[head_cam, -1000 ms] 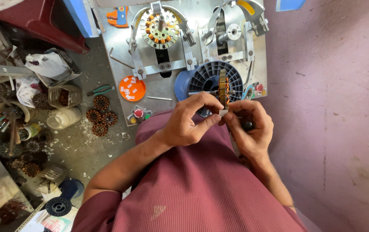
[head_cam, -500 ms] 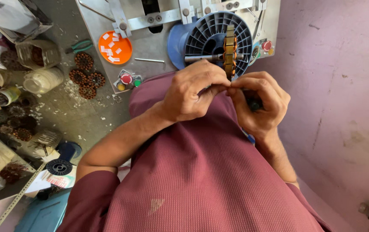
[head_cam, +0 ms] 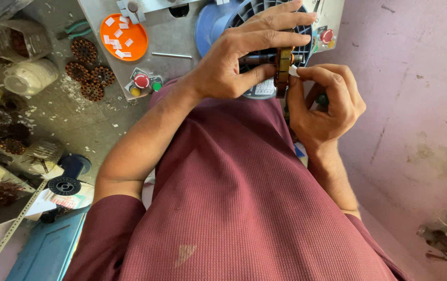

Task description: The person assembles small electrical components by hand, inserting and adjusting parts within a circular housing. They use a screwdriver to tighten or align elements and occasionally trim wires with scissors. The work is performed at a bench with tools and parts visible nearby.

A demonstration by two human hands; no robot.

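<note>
The grey counter (head_cam: 176, 31) carries an orange dish (head_cam: 123, 36) near its left edge. Above its near edge, the left hand (head_cam: 244, 57) grips a small motor rotor (head_cam: 284, 65), fingers wrapped around it; the right hand (head_cam: 323, 106) pinches a white slip (head_cam: 293, 71) against it.

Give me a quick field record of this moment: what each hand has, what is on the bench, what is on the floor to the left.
left hand: wraps a small motor core on a dark shaft
right hand: pinches a small white slip against the core's edge
behind hands: blue fan housing
bench: orange dish of white slips, red and green buttons
floor left: loose copper-wound cores, clear jars
clothing: maroon shirt
</note>
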